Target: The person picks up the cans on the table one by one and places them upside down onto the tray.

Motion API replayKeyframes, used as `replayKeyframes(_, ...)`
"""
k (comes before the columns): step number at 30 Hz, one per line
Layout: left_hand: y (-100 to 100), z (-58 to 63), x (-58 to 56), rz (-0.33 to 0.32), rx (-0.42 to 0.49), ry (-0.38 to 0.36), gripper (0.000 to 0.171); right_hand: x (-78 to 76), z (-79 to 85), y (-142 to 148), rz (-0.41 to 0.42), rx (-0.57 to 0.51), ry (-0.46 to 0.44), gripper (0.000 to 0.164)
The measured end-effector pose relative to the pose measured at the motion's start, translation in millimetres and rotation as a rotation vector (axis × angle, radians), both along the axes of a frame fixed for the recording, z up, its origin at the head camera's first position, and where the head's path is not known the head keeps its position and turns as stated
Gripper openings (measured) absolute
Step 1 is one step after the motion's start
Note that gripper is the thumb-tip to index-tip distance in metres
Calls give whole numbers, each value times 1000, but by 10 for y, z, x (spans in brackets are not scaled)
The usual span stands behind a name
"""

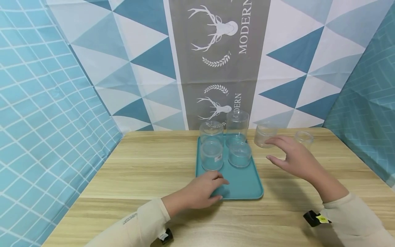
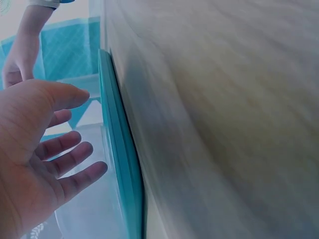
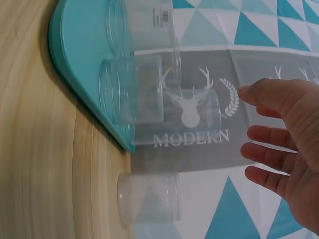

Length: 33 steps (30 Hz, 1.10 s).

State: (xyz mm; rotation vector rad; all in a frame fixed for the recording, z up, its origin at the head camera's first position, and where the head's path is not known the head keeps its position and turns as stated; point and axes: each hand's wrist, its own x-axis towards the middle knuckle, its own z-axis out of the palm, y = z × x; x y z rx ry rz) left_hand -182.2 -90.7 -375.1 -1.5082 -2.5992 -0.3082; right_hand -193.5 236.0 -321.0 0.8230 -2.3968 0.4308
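My left hand (image 1: 205, 189) hovers at the near left of the teal tray (image 1: 240, 185), fingers loosely bent and holding nothing. In the left wrist view its fingers (image 2: 70, 154) are spread beside the tray's rim (image 2: 119, 149). Higher up and to the right, my right hand (image 1: 296, 158) hangs in the air, thumb and fingers apart and nothing in them. Nearest to it is a clear container (image 1: 264, 135) on the table; the right wrist view shows a gap between. On the tray stand a labelled clear jar (image 1: 212, 156), a short clear jar (image 1: 239, 156), and two more clear jars behind, the right one (image 1: 237, 121) taller.
A small clear container (image 1: 303, 136) stands at the table's back right, partly behind my right hand. The wooden table (image 1: 145, 164) ends at a patterned cloth backdrop (image 1: 148, 61). Blue cloth (image 1: 46, 120) hangs along the left side.
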Motion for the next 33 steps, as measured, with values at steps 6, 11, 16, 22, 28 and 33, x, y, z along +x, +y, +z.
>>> replayKeyframes(6, 84, 21, 7, -32, -10, 15, 41, -7, -7, 129, -27, 12, 4, 47)
replayKeyframes(11, 143, 34, -7, -48, -20, 33, 41, -38, -17, 260, -54, 12, 14, 48)
replayKeyframes(16, 197, 29, -5, -47, -36, 56, 41, -84, -12, 341, -99, 22, 10, 46)
replayKeyframes(22, 262, 9, -3, -30, -34, 69, 39, -128, -18, 387, -131, 33, -23, 43)
replayKeyframes(28, 335, 28, -2, -36, -61, 64, 40, -170, -36, 472, -166, 46, -71, 44)
replayKeyframes(33, 415, 32, -15, -66, -80, 74, 41, -184, -36, 540, -192, 60, -95, 45)
